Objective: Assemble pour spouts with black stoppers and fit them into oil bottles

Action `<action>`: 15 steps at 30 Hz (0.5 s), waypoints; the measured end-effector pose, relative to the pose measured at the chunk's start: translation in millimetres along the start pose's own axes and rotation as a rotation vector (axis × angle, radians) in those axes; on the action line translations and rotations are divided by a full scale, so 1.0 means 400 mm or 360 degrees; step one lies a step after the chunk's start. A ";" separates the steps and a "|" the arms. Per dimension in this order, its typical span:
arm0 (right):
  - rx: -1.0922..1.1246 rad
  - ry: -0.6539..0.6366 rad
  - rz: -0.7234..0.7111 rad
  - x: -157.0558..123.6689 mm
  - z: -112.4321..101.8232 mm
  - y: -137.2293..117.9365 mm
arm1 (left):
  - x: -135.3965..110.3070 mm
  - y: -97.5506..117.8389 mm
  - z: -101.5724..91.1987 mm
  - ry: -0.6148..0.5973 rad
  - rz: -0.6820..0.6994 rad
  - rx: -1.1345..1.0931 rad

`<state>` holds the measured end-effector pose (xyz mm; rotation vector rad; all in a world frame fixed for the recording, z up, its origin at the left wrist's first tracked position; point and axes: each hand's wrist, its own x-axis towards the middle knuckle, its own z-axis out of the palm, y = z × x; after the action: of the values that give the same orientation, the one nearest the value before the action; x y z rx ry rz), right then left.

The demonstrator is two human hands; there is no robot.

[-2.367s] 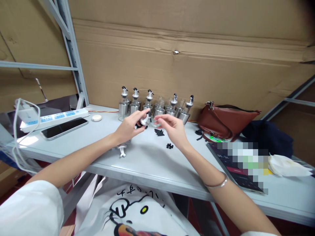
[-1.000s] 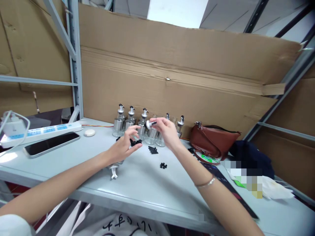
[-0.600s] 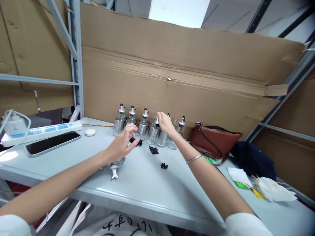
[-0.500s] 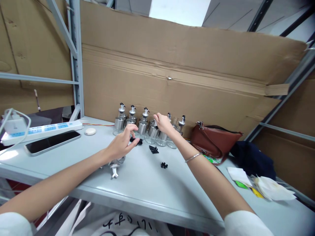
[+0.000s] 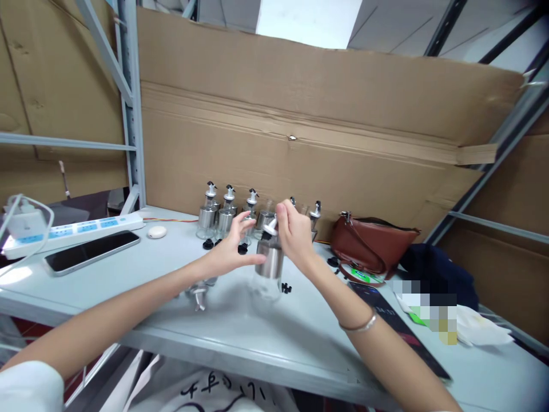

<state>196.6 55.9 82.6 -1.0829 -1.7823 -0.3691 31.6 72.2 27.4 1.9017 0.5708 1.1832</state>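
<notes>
An oil bottle (image 5: 270, 262) of clear glass with a steel band and a pourer top is upright above the middle of the table. My right hand (image 5: 295, 232) is closed around its top, hiding part of the pourer. Beside the bottle, my left hand (image 5: 231, 249) is open with fingers spread. Its thumb tip reaches the steel band; whether it touches, I cannot tell. Loose metal pourer heads (image 5: 198, 294) lie below my left wrist. Small black pieces (image 5: 286, 288) rest just right of the bottle, and black caps (image 5: 208, 244) lie near my left hand.
Several similar bottles (image 5: 207, 218) line the cardboard back wall (image 5: 364, 143). To the left are a phone (image 5: 92, 252), a power strip (image 5: 86, 229) and a white round case (image 5: 156, 232). A brown bag (image 5: 369, 246), a dark tablet (image 5: 403, 332) and white packets (image 5: 482, 327) occupy the right.
My right hand has brought a bottle forward from the back row, toward me. My left hand has moved right and slightly up, toward that bottle. The dark tablet now shows beyond my right forearm.
</notes>
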 end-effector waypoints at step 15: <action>0.0866 0.0321 0.0241 -0.035 -0.047 -0.058 | -0.038 0.106 0.037 -0.0429 -0.0318 -0.0505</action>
<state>190.6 23.6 84.5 -0.7529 -1.4862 0.0989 36.3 31.2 50.6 1.6537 0.3895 0.8176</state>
